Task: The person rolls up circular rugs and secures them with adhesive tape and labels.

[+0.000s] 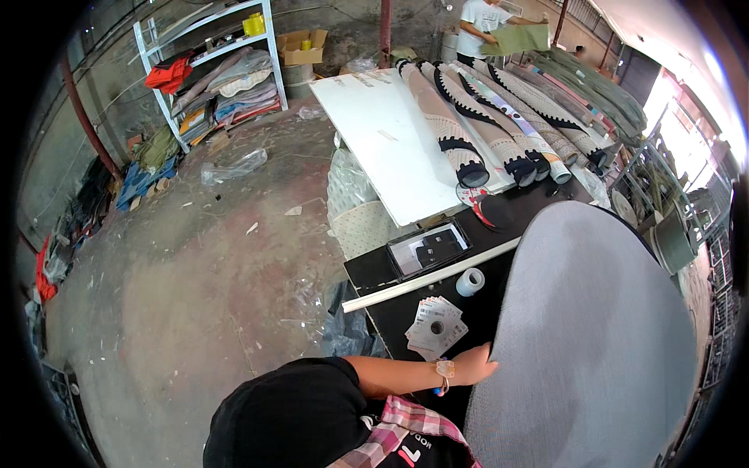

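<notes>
A large round grey rug (585, 343) lies over the right part of a black table (370, 273). My left hand (474, 363) is at the rug's left edge with its fingers closed over that edge; a bracelet sits on the wrist. My right hand is not visible. A fan of grey sample cards (435, 326) lies on the table just above my left hand. A small white tape roll (470, 281) stands beyond the cards.
A long white stick (425, 277) crosses the table below a black tray (429, 248). Further back are a white board (390, 140) and several rolled carpets (476, 132). A shelf rack (211, 70) stands far left. A person (482, 19) holds green cloth at the back.
</notes>
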`<state>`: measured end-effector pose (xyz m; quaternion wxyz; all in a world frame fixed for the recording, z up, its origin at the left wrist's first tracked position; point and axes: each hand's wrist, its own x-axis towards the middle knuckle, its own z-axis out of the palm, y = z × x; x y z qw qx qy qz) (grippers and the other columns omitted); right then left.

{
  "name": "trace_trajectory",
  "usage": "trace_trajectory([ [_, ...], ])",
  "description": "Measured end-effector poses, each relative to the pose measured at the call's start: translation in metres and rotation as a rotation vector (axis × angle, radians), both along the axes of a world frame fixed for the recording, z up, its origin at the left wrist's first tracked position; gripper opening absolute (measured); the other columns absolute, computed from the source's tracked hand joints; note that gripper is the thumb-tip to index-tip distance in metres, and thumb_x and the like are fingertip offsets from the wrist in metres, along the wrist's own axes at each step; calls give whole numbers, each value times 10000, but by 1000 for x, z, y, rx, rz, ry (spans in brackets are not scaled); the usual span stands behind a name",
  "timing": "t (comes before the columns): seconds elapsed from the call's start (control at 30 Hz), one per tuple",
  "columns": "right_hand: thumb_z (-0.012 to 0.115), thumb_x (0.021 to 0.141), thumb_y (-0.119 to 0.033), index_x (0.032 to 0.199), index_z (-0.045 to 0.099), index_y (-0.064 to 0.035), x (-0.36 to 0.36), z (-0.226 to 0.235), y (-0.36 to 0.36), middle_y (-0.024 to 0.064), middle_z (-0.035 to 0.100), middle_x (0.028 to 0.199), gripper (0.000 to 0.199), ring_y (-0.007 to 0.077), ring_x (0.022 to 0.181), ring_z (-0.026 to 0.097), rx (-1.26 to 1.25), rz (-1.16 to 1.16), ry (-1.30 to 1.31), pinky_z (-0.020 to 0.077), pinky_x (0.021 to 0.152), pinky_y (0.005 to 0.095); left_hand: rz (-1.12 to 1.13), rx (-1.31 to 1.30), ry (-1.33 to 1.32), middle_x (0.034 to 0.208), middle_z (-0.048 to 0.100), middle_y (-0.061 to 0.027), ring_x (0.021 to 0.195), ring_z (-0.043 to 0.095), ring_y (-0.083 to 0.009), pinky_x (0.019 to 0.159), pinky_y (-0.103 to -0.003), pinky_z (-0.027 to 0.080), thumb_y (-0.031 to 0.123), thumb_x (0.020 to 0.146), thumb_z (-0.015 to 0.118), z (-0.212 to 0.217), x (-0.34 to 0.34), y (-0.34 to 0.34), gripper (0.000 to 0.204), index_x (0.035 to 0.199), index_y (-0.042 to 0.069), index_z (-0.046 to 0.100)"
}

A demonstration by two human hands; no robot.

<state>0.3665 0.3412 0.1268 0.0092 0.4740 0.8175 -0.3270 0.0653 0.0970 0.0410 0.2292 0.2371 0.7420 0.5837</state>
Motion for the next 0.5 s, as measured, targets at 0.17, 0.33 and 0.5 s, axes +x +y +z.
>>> trace_trajectory([
  [0.17,508,890,-390,1301,456,-69,-46,-42,35,205,444,1315,523,372,1236,375,71,57,-237,271,1043,490,-100,121,-138,1012,611,-183,954,591,-288,840,-380,451,230,863,544,-25,-4,-11,364,1116,-29,511],
  [0.33,514,863,-332,1258,506,-92,-128,-75,-54,175,445,1335,462,380,1253,371,776,383,-197,261,1045,513,-274,-117,-155,781,642,-98,813,626,-222,701,-367,477,270,873,539,28,-50,-70,268,858,17,624],
  [0.5,499,814,-164,1099,605,-95,-131,-70,-66,168,473,1314,312,373,1252,379,983,504,-174,273,1048,503,258,-332,231,835,645,-138,786,622,-303,672,-385,482,269,828,542,24,-127,-157,246,910,60,641],
])
